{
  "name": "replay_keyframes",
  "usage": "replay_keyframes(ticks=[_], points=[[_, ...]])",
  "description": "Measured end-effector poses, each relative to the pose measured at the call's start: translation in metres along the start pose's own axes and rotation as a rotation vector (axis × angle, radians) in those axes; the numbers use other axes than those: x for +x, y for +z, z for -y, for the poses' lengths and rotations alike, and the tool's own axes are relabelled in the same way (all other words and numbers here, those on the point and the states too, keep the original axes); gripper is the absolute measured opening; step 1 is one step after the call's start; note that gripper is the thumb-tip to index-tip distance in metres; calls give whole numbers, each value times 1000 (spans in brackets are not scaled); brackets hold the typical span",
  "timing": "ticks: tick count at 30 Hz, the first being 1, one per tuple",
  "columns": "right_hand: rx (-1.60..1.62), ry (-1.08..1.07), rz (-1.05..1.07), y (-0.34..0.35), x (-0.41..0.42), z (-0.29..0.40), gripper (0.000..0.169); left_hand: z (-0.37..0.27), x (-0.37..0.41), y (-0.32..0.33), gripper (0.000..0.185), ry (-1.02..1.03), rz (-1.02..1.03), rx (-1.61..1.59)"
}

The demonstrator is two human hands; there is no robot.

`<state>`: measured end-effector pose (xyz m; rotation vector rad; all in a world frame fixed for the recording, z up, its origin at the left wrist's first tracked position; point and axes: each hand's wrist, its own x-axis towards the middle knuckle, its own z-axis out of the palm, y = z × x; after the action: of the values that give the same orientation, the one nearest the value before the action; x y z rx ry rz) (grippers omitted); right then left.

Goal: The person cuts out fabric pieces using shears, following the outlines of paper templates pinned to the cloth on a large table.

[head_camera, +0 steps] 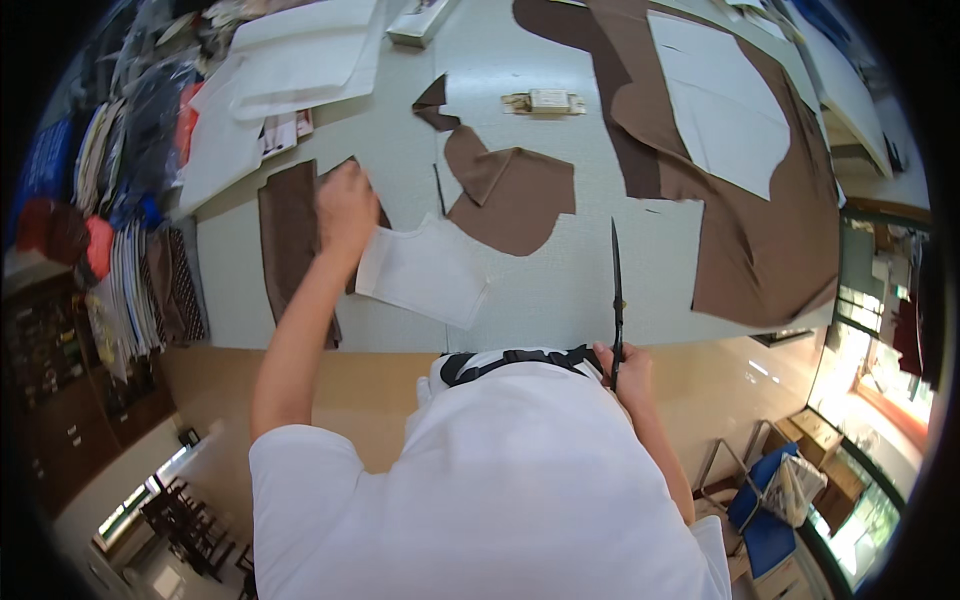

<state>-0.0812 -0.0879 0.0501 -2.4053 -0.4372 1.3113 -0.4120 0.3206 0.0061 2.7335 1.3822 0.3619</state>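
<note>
My left hand (347,206) is over dark brown fabric pieces (289,225) at the left of the table; its fingertips are hidden, so a grip on the cloth cannot be made out. My right hand (634,375) holds fabric shears (616,270) by the handles at the table's front edge, with the blades pointing away from me. Beside my left hand lies a small white paper pattern piece (424,270). Beyond it, a brown cut fabric piece (529,199) has part folded over. A thin dark strip (439,189) and a folded brown scrap (435,105) lie nearby.
Large brown fabric (765,262) spreads over the right side, with a white paper pattern (727,112) on it. A small metal block (547,101) sits at the back middle. White paper sheets (300,60) and a narrow box (421,22) lie behind. Hanging fabrics (135,292) crowd the left edge.
</note>
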Motion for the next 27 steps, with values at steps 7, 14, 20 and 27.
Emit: replay_keyframes(ticks=[7,14,20,27], points=[[64,99,-46,-2,-20,-6,55,-157,-42,23,61,613,257,-390],[101,177,-77,-19,-37,-20,61,-164,-15,80,67,584,192,-315],[92,139,-87,-23,-34,-43,65,-146,79,102,57,228,100,-109],[-297,-58,6,-49,-16,-17,67,-196,36,72,41,354,-5,-338]])
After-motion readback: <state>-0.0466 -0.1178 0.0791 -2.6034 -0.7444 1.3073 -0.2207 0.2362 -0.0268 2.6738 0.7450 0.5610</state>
